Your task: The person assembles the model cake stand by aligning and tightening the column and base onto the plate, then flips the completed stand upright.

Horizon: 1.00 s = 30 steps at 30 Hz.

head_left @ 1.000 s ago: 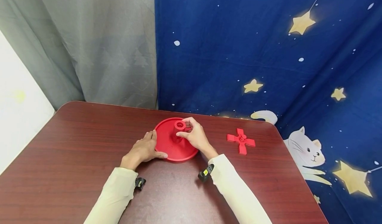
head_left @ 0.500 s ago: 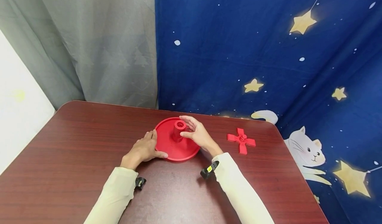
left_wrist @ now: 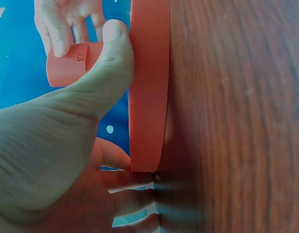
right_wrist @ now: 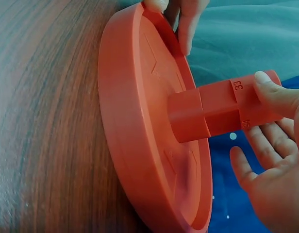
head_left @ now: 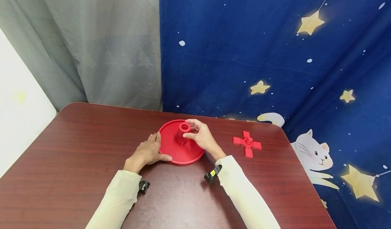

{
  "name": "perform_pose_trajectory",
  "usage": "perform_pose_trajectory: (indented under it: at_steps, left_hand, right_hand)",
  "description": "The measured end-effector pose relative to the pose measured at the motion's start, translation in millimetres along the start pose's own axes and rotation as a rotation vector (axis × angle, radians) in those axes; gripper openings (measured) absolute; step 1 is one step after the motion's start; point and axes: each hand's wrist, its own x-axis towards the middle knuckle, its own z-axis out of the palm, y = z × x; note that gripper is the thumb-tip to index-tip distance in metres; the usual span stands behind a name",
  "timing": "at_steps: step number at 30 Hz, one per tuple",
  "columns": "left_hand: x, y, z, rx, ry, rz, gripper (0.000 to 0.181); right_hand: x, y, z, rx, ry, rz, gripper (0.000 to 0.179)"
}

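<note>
A round red base [head_left: 171, 151] with a raised rim lies on the table. My left hand [head_left: 146, 151] holds its left side, the thumb over the near rim and the fingers along the outside. From the base's middle a hollow red post [head_left: 182, 137] stands upright. Ridges show inside its open top, and the right wrist view shows the number 33 on its upper part [right_wrist: 254, 99]. My right hand [head_left: 202, 137] grips that upper part, thumb [right_wrist: 273, 92] on one side and fingers [right_wrist: 266, 150] on the other.
A flat red cross-shaped piece [head_left: 247, 144] with a small knob at its centre lies to the right on the brown table [head_left: 91, 147]. Behind the table's far edge hang a grey curtain [head_left: 116, 52] and a blue star-patterned curtain [head_left: 220, 52].
Half a second ago my right hand's fingers were spread off the post, a little to the right; now they have closed on it again. The left hand and base have stayed put.
</note>
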Motion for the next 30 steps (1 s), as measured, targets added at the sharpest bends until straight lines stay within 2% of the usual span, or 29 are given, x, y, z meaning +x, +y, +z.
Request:
perform_pose_trajectory:
  at_steps: [6,13,16,20,25,30]
  left_hand:
    - [0.5,-1.2,0.4,-0.005,0.004,0.005,0.117]
    - [0.2,-1.2,1.2,-0.001,0.011,0.007,0.115]
    - [0.5,-0.5,1.5,-0.003,0.006,0.003,0.116]
    - [0.8,0.0,1.5,-0.004,-0.003,-0.003,0.117]
    - [0.2,0.0,0.5,-0.001,-0.005,0.0,0.117]
    - [-0.2,-0.3,0.1,0.002,-0.002,-0.002,0.117]
  right_hand:
    - [-1.0,-0.4,4.9,-0.094,0.088,-0.023,0.047]
    - [-2.7,0.7,9.8,-0.178,0.143,0.029,0.05]
    - [-2.9,0.8,8.1,-0.162,0.108,0.039,0.06]
    - [-3.1,-1.8,1.4,-0.097,0.008,0.021,0.077]
    - [-3.0,-4.1,-4.4,-0.058,-0.074,-0.006,0.063]
    - [-2.9,-3.5,-2.9,-0.118,-0.042,-0.002,0.057]
